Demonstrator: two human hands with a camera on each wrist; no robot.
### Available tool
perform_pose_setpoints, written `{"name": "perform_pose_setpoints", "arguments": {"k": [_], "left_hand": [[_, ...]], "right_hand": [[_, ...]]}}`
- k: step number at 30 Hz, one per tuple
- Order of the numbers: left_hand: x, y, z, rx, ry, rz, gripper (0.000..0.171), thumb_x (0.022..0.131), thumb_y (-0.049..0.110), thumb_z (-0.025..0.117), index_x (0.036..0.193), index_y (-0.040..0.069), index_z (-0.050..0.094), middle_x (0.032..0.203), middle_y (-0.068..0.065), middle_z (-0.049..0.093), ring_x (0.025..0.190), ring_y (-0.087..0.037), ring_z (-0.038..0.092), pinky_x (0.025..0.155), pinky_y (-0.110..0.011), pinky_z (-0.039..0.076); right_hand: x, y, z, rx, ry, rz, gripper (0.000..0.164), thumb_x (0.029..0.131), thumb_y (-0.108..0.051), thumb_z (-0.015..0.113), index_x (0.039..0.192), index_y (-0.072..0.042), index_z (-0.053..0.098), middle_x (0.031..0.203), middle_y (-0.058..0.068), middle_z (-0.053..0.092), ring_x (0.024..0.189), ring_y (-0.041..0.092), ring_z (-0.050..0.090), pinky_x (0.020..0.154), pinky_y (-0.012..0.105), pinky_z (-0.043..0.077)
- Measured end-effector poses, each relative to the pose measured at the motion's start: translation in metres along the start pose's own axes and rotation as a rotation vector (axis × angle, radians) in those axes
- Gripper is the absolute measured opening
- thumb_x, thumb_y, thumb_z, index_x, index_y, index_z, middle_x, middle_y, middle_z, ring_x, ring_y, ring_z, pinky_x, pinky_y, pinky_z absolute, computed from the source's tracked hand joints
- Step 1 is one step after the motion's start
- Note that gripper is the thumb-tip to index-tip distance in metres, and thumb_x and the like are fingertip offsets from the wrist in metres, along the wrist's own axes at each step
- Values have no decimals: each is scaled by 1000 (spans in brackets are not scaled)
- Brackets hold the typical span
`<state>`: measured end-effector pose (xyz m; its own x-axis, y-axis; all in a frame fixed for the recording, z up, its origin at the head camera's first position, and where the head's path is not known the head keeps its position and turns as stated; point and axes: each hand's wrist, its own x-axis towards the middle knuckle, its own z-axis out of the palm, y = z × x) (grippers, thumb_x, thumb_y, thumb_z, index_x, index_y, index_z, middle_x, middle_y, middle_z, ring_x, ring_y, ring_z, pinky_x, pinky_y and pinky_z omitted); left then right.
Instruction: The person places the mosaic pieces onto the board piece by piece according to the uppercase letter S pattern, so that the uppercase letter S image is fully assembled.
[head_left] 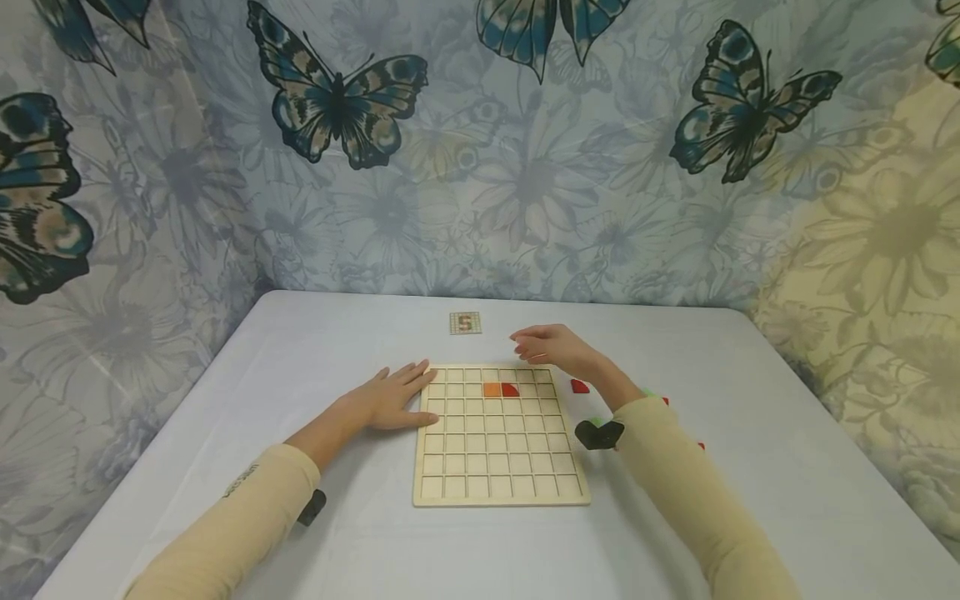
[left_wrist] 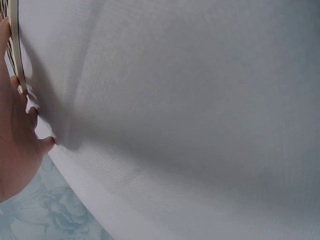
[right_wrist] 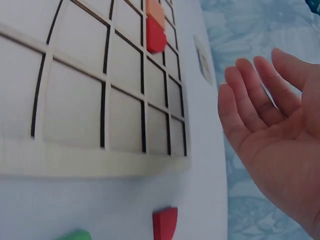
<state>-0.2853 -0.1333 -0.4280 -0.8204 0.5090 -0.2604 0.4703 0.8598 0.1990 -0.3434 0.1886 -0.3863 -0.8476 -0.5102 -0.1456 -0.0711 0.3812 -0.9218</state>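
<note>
While the grid board [head_left: 502,467] lies flat on the white table [head_left: 360,542], left hand [head_left: 393,402] and right hand [head_left: 558,348] are both released.
On the board, second row from its far edge: orange square [head_left: 492,390], red piece [head_left: 510,391] just to its right. Left: fingers spread, touching the board's left edge. Right: fingers loosely bent, raised near the board's far right corner. Loose red wedge [head_left: 580,387] just right of the board; patterned card [head_left: 465,323] beyond its far edge.

The right hand [right_wrist: 278,137] hovers near a gridded board [right_wrist: 90,162] bearing an orange tile [right_wrist: 155,13] and red tile [right_wrist: 156,36].
</note>
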Motion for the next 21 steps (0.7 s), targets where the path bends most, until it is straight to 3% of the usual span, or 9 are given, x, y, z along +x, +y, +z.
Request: {"name": "perform_pose_setpoints", "arguments": {"k": [13,16,21], "left_hand": [[-2,1,-2,-3,-3,-1,91,88,73,38,155,17,12,159,-4,5,144,-25,7,112,-55,7],[-2,1,-2,-2,-6,-1,92,87,74,38,155,17,12,159,-4,4,144,-24,7,112,-55,7],[-1,1,-2,2,-6,0,92,87,74,37,155,17,12,159,-4,4,144,-24,6,112,-55,7]], "right_hand": [[-24,12,-28,149,129,73,51,102,-29,49,138,7,44,133,26,49,123,32,50,99,34,43],[-30,18,-32,141,146,100,51,102,-29,47,137,8,43,133,25,49,123,31,50,99,34,42],[-40,28,-39,76,150,166,54,102,-35,46,139,4,44,136,20,50,126,29,47,106,44,33]]}}
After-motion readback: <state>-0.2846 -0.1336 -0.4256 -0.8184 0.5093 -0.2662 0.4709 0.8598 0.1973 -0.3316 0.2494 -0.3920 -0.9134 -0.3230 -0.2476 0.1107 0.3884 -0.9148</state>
